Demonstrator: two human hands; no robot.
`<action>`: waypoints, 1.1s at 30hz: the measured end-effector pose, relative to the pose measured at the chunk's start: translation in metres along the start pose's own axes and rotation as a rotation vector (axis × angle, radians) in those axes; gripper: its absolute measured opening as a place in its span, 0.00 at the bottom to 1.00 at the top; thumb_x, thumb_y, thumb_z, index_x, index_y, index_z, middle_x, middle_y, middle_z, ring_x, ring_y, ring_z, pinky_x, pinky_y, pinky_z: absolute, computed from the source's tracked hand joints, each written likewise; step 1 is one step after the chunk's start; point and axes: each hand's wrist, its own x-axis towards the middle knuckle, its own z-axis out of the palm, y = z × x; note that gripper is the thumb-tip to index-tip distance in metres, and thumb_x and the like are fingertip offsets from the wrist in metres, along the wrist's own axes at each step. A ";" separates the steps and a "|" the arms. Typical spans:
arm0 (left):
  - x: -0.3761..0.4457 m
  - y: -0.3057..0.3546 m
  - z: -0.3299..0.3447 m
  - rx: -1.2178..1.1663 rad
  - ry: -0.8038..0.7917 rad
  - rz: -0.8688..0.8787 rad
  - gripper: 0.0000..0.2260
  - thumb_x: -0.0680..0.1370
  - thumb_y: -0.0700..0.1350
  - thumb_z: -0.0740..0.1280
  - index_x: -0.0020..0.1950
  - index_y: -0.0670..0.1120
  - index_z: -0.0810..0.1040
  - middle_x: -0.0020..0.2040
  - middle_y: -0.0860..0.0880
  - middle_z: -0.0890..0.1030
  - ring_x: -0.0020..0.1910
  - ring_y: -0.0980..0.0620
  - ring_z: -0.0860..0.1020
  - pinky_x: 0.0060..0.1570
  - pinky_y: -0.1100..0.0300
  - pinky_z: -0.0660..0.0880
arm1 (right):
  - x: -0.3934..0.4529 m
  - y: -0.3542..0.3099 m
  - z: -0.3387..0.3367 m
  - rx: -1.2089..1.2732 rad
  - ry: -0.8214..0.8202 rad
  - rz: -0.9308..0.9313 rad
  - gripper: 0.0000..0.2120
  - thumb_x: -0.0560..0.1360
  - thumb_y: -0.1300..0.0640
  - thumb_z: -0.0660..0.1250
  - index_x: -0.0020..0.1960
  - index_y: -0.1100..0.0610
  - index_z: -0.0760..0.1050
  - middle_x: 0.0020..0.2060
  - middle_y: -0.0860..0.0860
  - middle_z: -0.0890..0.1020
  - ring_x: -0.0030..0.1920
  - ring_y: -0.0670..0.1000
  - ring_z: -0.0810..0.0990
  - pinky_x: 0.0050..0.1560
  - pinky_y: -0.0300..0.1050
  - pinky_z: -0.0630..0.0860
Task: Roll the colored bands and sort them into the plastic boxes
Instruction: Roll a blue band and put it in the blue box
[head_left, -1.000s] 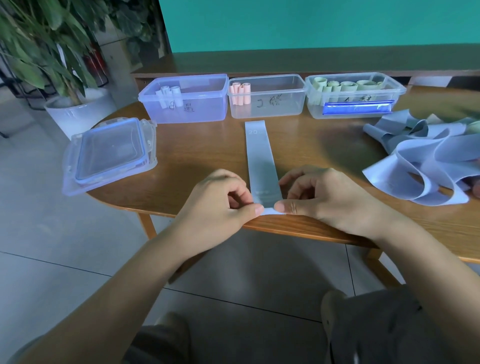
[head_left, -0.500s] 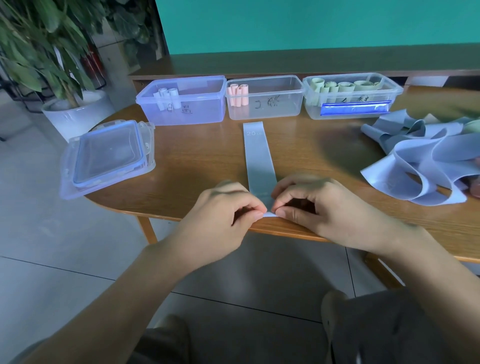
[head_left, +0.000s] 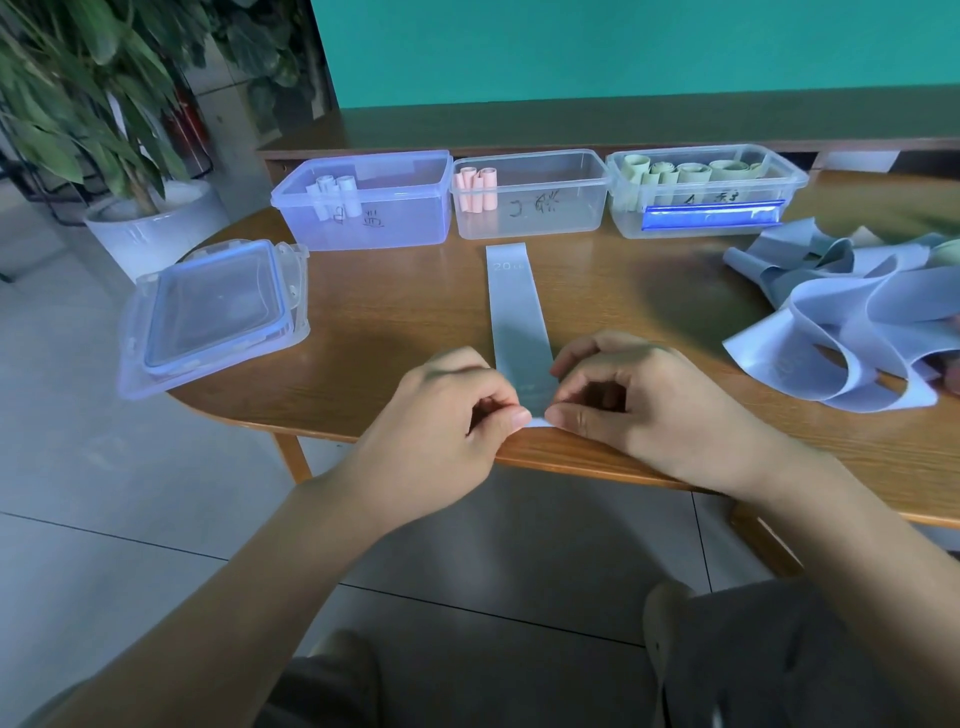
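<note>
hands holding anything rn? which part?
Both. The left hand and right hand pinch the near end of the flat pale blue band at the table edge; the rest lies flat.

We can read "20" in pale print at the far end of the band (head_left: 517, 317), the end lying away from our fingers (head_left: 511, 418), which pinch its near end. Beyond that, handwritten dark marks stand on the front walls of the three boxes: the left box (head_left: 363, 200), the middle box (head_left: 530, 195) and the right box (head_left: 706, 182). On the right box one mark looks like a "4"; the rest we cannot make out.
</note>
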 end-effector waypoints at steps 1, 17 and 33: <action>0.001 0.000 0.000 0.019 -0.007 -0.001 0.06 0.78 0.50 0.70 0.44 0.49 0.82 0.44 0.57 0.76 0.43 0.59 0.75 0.44 0.69 0.69 | 0.001 0.000 -0.001 0.014 0.001 0.038 0.06 0.73 0.49 0.76 0.41 0.50 0.84 0.53 0.42 0.79 0.48 0.41 0.79 0.47 0.29 0.70; 0.002 -0.004 0.006 -0.039 0.014 0.095 0.06 0.81 0.42 0.66 0.49 0.48 0.83 0.45 0.55 0.79 0.47 0.57 0.76 0.48 0.65 0.72 | 0.007 -0.001 0.002 -0.077 0.013 0.092 0.08 0.75 0.48 0.73 0.40 0.47 0.76 0.51 0.43 0.76 0.47 0.40 0.76 0.45 0.28 0.68; -0.002 -0.007 0.017 0.030 0.131 0.127 0.09 0.81 0.47 0.67 0.52 0.45 0.86 0.48 0.51 0.76 0.49 0.57 0.73 0.52 0.67 0.70 | -0.001 0.005 0.007 -0.046 0.060 -0.171 0.01 0.76 0.56 0.74 0.48 0.51 0.84 0.48 0.43 0.82 0.52 0.45 0.80 0.54 0.33 0.72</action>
